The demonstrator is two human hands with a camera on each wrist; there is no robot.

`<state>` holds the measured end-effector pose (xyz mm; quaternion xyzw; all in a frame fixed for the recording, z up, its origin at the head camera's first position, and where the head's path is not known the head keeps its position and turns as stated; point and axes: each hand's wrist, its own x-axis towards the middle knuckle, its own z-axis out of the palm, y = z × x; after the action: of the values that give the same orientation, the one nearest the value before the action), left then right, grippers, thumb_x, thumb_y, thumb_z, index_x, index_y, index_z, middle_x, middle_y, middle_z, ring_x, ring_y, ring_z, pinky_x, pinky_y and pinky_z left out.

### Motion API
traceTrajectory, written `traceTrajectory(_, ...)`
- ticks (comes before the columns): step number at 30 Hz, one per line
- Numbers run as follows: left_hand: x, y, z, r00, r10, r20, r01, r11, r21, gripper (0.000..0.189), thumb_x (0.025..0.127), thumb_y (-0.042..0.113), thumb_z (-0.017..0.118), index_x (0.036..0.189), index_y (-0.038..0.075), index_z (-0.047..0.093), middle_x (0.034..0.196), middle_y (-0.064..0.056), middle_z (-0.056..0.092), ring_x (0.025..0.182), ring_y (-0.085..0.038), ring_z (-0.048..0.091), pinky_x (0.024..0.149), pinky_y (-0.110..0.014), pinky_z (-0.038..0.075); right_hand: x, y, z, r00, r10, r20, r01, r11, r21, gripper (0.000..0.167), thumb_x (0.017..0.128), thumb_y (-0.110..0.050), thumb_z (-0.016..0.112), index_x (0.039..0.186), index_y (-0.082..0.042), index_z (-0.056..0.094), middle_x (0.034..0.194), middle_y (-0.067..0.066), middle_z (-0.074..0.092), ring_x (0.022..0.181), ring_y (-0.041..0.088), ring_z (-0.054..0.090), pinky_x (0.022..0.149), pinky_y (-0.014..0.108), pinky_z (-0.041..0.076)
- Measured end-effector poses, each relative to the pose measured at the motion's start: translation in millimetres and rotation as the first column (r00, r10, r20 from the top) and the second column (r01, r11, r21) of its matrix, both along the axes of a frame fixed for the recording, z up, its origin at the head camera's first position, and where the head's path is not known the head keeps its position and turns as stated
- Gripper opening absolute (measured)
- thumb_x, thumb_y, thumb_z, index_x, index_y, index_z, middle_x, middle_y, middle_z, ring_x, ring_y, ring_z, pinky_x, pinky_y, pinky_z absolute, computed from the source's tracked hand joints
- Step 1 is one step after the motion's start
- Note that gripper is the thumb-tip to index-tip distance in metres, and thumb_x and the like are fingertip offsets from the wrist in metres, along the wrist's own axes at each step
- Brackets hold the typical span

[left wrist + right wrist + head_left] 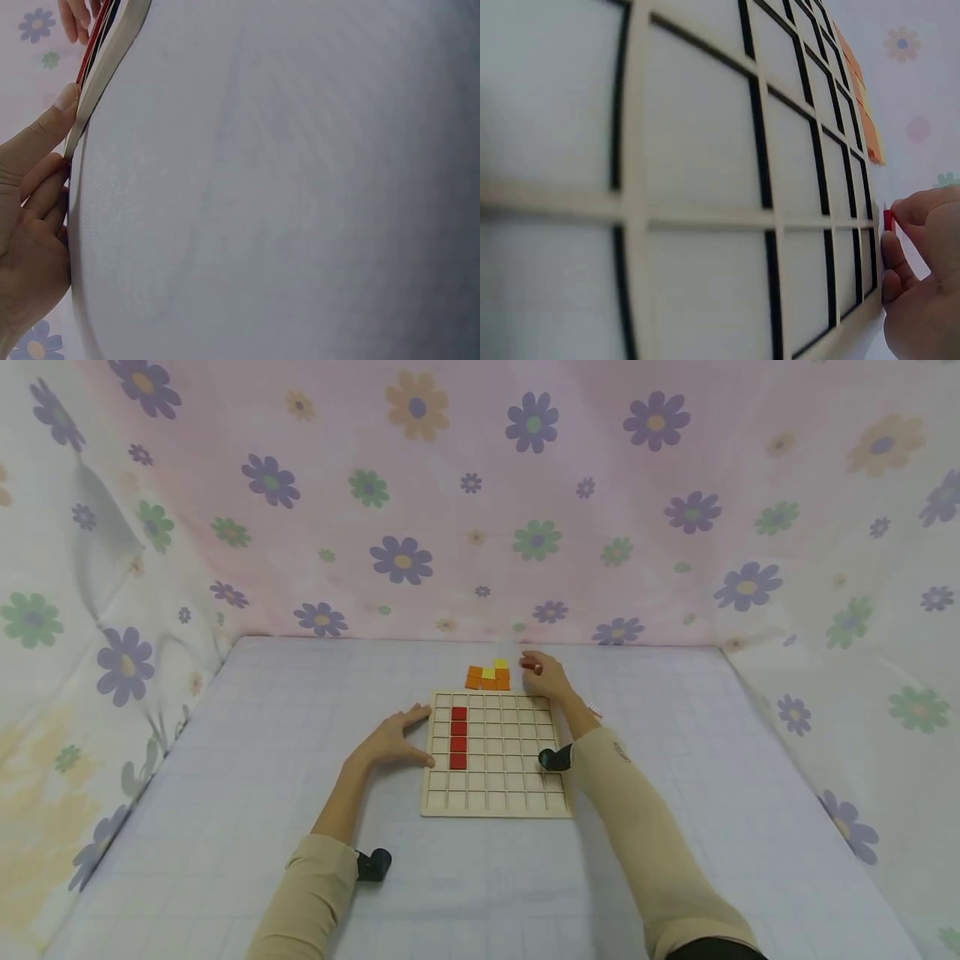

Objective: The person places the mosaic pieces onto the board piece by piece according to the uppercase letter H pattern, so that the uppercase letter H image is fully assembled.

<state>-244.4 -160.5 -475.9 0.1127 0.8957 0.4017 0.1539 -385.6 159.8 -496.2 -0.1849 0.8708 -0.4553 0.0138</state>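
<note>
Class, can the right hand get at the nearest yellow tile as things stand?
Probably yes: the right hand is beside the yellow tile, nothing visibly between, though its fingers pinch a red tile.

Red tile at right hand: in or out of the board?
Out: the right hand pinches the red tile beyond the board.

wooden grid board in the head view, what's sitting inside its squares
The wooden grid board holds four red tiles in one column near its left edge. The black wrist camera covers part of its right side; what lies behind cannot be seen there.
</note>
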Motion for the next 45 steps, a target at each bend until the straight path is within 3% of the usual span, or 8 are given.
traceTrajectory(1, -0.1, -0.2, 0.1, 1.0, 0.001, 0.003, -0.001, 1.0, 0.0, 0.097, 0.064, 0.027, 0.086, 0.146, 0.011, 0.036, 0.154, -0.012, 0.022, 0.142, -0.04, 0.011, 0.113, -0.056, 0.011, 17.3, -4.2, 19.6, 0.999, -0.036, 0.017, 0.036, 0.999, 0.014, 0.048, 0.085, 0.0, 0.046, 0.132, 0.01, 0.045, 0.122, 0.028, 0.057, 0.112, 0.041, 0.052, 0.096, 0.047, 0.043)
traceTrajectory(7, 0.8, 0.3, 1.9, 1.0, 0.002, 0.011, -0.002, 1.0, 0.01, 0.097, 0.064, 0.026, 0.086, 0.146, 0.01, 0.035, 0.154, -0.013, 0.021, 0.142, -0.041, 0.011, 0.113, -0.056, 0.011, 22.5, 3.8, 21.3, 0.973, -0.221, 0.063, 0.218, 0.974, 0.056, 0.049, 0.08, 0.002, 0.054, 0.128, 0.004, 0.053, 0.124, 0.024, 0.052, 0.089, 0.029, 0.052, 0.07, 0.031, 0.044)
traceTrajectory(15, 1.6, 0.8, 1.4, 1.0, -0.006, 0.007, 0.006, 1.0, 0.015, 0.097, 0.065, 0.025, 0.085, 0.146, 0.009, 0.035, 0.154, -0.014, 0.021, 0.141, -0.042, 0.011, 0.113, -0.057, 0.011, 25.8, 10.6, 20.0, 0.983, -0.174, 0.05, 0.166, 0.977, 0.131, 0.043, 0.083, -0.005, 0.057, 0.125, 0.005, 0.055, 0.122, 0.025, 0.052, 0.1, 0.033, 0.053, 0.082, 0.039, 0.049)
traceTrajectory(18, 2.1, 0.8, 1.2, 1.0, -0.003, 0.01, 0.002, 1.0, 0.013, 0.097, 0.064, 0.026, 0.086, 0.146, 0.01, 0.035, 0.154, -0.014, 0.021, 0.141, -0.042, 0.01, 0.113, -0.058, 0.011, -30.5, 34.4, -51.0, 0.987, -0.161, -0.028, 0.163, 0.983, 0.08, 0.048, 0.081, -0.034, 0.069, 0.118, -0.004, 0.063, 0.11, 0.015, 0.06, 0.094, 0.027, 0.056, 0.078, 0.035, 0.051)
traceTrajectory(22, 2.7, 1.0, 1.5, 1.0, -0.001, 0.006, 0.001, 1.0, 0.006, 0.097, 0.064, 0.026, 0.085, 0.146, 0.01, 0.035, 0.154, -0.013, 0.021, 0.141, -0.043, 0.01, 0.112, -0.059, 0.011, -29.9, 30.7, -50.7, 0.975, -0.218, -0.041, 0.221, 0.972, 0.08, 0.054, 0.08, -0.036, 0.07, 0.119, -0.001, 0.061, 0.106, 0.018, 0.061, 0.092, 0.028, 0.057, 0.078, 0.036, 0.052)
traceTrajectory(25, 2.9, 1.2, 2.0, 1.0, -0.006, 0.003, 0.006, 1.0, 0.012, 0.097, 0.064, 0.026, 0.085, 0.146, 0.009, 0.035, 0.154, -0.014, 0.021, 0.141, -0.044, 0.01, 0.113, -0.059, 0.011, 24.1, 5.9, 16.9, 0.961, -0.275, 0.036, 0.267, 0.953, 0.143, 0.046, 0.083, -0.012, 0.063, 0.12, 0.012, 0.054, 0.11, 0.028, 0.059, 0.101, 0.037, 0.056, 0.088, 0.044, 0.049)
traceTrajectory(36, 2.9, 1.0, 2.8, 1.0, -0.01, 0.008, 0.01, 1.0, 0.003, 0.097, 0.065, 0.026, 0.085, 0.146, 0.009, 0.035, 0.154, -0.015, 0.021, 0.14, -0.044, 0.011, 0.112, -0.059, 0.012, 35.8, 10.7, 20.5, 0.96, -0.264, 0.095, 0.267, 0.964, -0.018, 0.04, 0.081, -0.009, 0.071, 0.115, 0.009, 0.058, 0.108, 0.025, 0.062, 0.096, 0.034, 0.058, 0.087, 0.041, 0.051)
traceTrajectory(45, 1.4, -0.5, 1.1, 1.0, -0.011, -0.006, 0.012, 1.0, 0.003, 0.097, 0.065, 0.028, 0.085, 0.146, 0.009, 0.035, 0.154, -0.015, 0.021, 0.14, -0.046, 0.011, 0.112, -0.06, 0.011, 65.4, -3.1, 29.6, 0.994, -0.106, 0.009, 0.107, 0.987, -0.118, 0.038, 0.08, -0.007, 0.072, 0.113, 0.01, 0.061, 0.1, 0.025, 0.065, 0.082, 0.026, 0.059, 0.069, 0.025, 0.051)
